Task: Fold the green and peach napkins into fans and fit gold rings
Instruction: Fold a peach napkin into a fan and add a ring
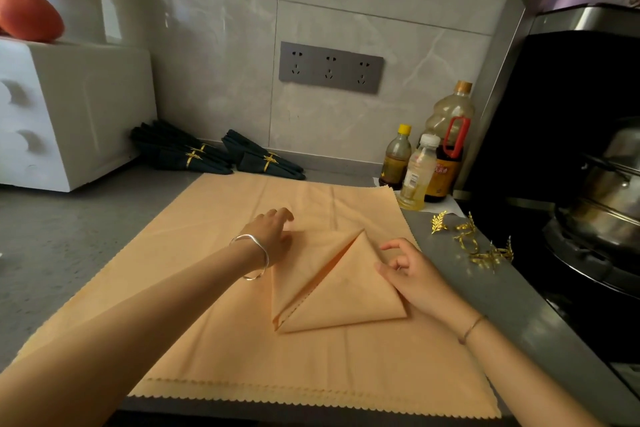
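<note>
Folded peach napkin recorded as a triangle with a diagonal slit. It is laid on a stack of flat peach napkins with scalloped edges, spread on the grey countertop. Left hand, silver bangle at the wrist, is set with bent fingers on the cloth at the triangle's upper left. Right hand is placed at the triangle's right edge, fingers loosely curled, thumb touching the fold. Loose gold rings are scattered to the right, beside the stove. Green fan napkins, ringed in gold, are laid in two bundles against the tiled wall. Three bottles are stood near the stove
</note>
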{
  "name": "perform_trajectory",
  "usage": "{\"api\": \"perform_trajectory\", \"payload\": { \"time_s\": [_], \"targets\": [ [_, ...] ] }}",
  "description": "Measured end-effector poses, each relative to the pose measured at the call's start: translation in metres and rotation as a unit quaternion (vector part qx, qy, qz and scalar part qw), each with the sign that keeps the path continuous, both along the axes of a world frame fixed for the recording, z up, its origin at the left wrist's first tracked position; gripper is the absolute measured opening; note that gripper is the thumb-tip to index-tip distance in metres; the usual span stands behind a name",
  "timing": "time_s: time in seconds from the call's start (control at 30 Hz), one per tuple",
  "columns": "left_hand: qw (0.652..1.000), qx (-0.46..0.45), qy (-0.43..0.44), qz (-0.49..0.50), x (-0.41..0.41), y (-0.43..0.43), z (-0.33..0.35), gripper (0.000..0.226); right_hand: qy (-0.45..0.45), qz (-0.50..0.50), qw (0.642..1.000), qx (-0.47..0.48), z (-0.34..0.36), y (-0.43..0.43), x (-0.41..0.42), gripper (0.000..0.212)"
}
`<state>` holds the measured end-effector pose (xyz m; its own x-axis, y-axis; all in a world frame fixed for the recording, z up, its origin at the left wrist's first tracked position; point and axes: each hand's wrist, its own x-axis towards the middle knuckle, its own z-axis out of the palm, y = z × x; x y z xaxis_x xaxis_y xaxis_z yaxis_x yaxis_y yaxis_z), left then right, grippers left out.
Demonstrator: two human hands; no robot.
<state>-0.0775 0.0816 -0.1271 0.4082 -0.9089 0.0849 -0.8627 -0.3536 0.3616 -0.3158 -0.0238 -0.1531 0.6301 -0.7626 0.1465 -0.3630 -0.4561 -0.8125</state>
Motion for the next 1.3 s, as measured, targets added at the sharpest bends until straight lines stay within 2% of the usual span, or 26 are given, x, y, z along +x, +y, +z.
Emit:
{"api": "perform_trajectory", "payload": {
  "time_s": [0.17, 0.27, 0.43, 0.57, 0.7, 0.77, 0.87, 0.93, 1.03, 1.2, 1.3],
  "targets": [
    [0.999, 0.030, -0.001, -0.018, -0.042, 0.028, -0.013, 0.062, -0.008, -0.064, 0.997, -0.038, -0.006, -0.010, 0.024, 0.020],
    [0.998, 0.056, -0.013, -0.031, -0.061, 0.042, -0.028, 0.063, -0.018, -0.072, 0.996, -0.056, -0.008, -0.007, 0.034, 0.025],
    [0.997, 0.070, 0.002, -0.025, -0.069, 0.042, -0.033, 0.064, -0.085, -0.118, 0.988, -0.060, -0.009, -0.003, 0.035, 0.027],
    [0.996, 0.079, -0.024, -0.037, -0.076, 0.041, -0.035, 0.063, -0.033, -0.129, 0.988, -0.072, -0.012, 0.002, 0.035, 0.023],
    [0.994, 0.088, -0.054, -0.038, -0.076, 0.042, -0.038, 0.060, -0.021, -0.126, 0.989, -0.079, -0.010, 0.003, 0.034, 0.017],
    [0.994, 0.087, -0.060, -0.036, -0.077, 0.042, -0.039, 0.059, 0.011, -0.128, 0.979, -0.158, -0.007, 0.002, 0.029, 0.018],
    [0.994, 0.076, -0.071, -0.034, -0.079, 0.044, -0.040, 0.058, 0.070, -0.042, 0.962, -0.259, 0.002, 0.010, 0.029, 0.034],
    [0.994, 0.069, -0.072, -0.032, -0.079, 0.044, -0.041, 0.058, 0.106, 0.076, 0.956, -0.262, 0.006, 0.023, 0.034, 0.045],
    [0.996, 0.059, -0.069, -0.023, -0.079, 0.045, -0.042, 0.060, 0.204, 0.200, 0.929, -0.236, 0.004, 0.036, 0.039, 0.043],
    [0.996, 0.060, -0.069, -0.019, -0.079, 0.044, -0.045, 0.063, 0.293, 0.217, 0.902, -0.233, -0.004, 0.024, 0.038, 0.049],
    [0.996, 0.049, -0.070, -0.023, -0.080, 0.043, -0.047, 0.095, 0.321, 0.185, 0.899, -0.233, -0.006, 0.004, 0.034, 0.052]
  ]
}}
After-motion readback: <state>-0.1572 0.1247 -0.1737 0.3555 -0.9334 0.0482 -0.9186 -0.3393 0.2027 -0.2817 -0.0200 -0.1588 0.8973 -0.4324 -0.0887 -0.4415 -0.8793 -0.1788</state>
